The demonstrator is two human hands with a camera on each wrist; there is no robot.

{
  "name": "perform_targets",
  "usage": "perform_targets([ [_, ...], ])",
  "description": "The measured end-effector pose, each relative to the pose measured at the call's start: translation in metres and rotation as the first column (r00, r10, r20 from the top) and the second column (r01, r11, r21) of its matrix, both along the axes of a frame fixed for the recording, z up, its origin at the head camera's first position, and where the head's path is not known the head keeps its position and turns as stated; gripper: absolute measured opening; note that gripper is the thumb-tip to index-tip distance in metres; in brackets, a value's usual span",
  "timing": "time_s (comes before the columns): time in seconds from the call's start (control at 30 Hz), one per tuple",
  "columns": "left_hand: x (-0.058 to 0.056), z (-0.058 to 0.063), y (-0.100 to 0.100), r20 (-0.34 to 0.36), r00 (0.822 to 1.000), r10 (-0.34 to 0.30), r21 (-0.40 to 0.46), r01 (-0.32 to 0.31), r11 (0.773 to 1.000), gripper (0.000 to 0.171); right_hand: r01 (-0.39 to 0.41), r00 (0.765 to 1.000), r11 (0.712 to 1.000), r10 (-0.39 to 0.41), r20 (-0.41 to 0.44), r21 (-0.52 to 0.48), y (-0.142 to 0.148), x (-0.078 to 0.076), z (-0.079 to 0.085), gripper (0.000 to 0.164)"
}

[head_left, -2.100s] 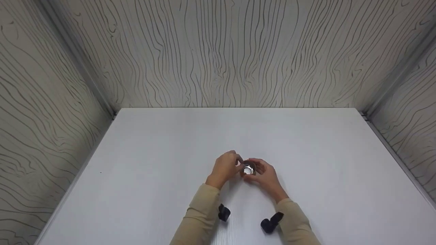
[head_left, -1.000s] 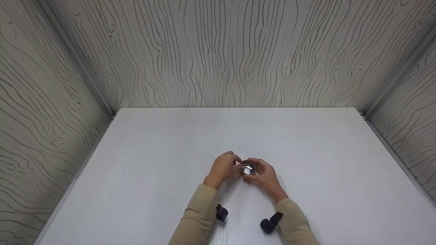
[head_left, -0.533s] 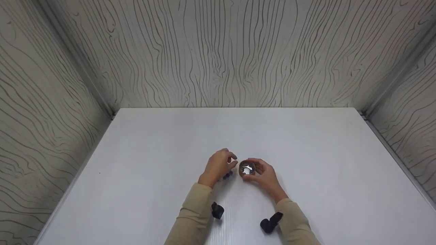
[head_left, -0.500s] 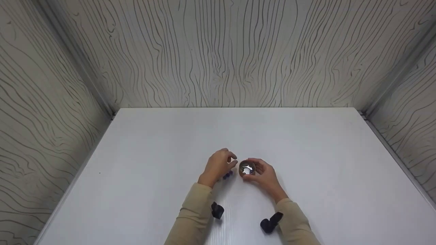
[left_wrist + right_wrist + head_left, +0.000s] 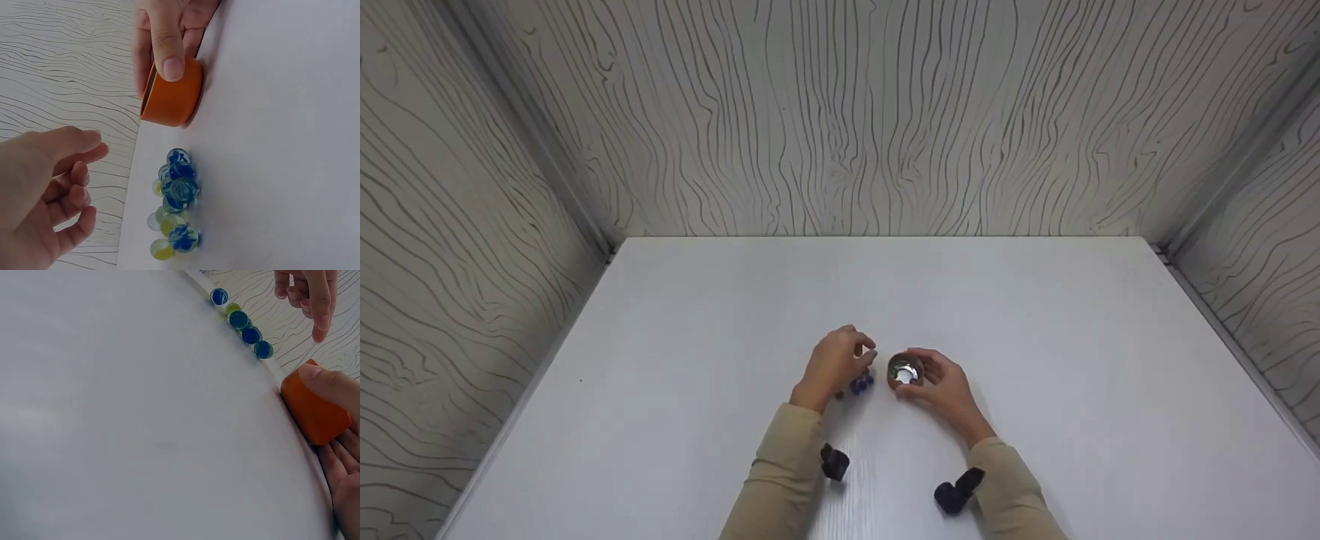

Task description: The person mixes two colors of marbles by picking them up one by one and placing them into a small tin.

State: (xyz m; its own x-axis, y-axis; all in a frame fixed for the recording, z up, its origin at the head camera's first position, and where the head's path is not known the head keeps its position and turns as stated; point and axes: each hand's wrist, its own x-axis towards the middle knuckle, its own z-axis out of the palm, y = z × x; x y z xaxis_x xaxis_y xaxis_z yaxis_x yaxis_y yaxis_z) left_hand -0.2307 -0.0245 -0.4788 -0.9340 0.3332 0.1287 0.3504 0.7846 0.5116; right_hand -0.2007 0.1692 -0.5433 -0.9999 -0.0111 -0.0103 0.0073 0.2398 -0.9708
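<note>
My right hand [image 5: 949, 386] holds a small orange bowl [image 5: 173, 98] on the white table, thumb on the near side and fingers round the far side. Its inside looks shiny and metallic in the head view; what lies at the bottom is too small to tell. Just left of it, a cluster of glass marbles [image 5: 183, 190], several with blue or yellow swirls, rests on the table. Above them hovers my left hand [image 5: 832, 367], apart from both marbles and bowl. Its fingers are loosely bent, with nothing between them in the left wrist view [image 5: 42, 191].
The white table [image 5: 720, 300] reaches to a wall [image 5: 840, 120] with a wood-grain pattern at the back. Similar walls stand on both sides. A black wrist camera [image 5: 835, 463] sits on the left sleeve, another black camera [image 5: 958, 491] on the right.
My left hand has drawn back from the bowl's rim toward the left, over the marbles, which have come into sight. The right hand and the bowl have stayed in place.
</note>
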Motion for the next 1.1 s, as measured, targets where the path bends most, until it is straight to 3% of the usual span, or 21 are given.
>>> perform_targets([
  [0.33,0.001,0.000,-0.007,0.060,0.997,0.039,0.013,-0.040,0.999,0.018,-0.007,1.000,1.000,0.007,-0.009,0.003,0.001,0.001,0.000,0.063],
  [0.57,0.000,-0.005,-0.013,0.059,0.997,0.051,0.025,-0.053,0.998,0.017,-0.004,1.000,1.000,0.005,0.007,-0.010,0.001,0.000,-0.001,0.062],
  [0.83,-0.002,-0.005,-0.018,0.134,0.986,0.099,0.015,-0.102,0.995,0.018,0.004,1.000,1.000,-0.004,0.011,0.008,0.001,0.000,-0.002,0.063],
  [1.1,-0.002,-0.006,-0.023,0.103,0.991,0.088,0.025,-0.091,0.996,0.016,0.003,1.000,1.000,-0.003,0.023,-0.009,0.000,0.000,-0.001,0.062],
])
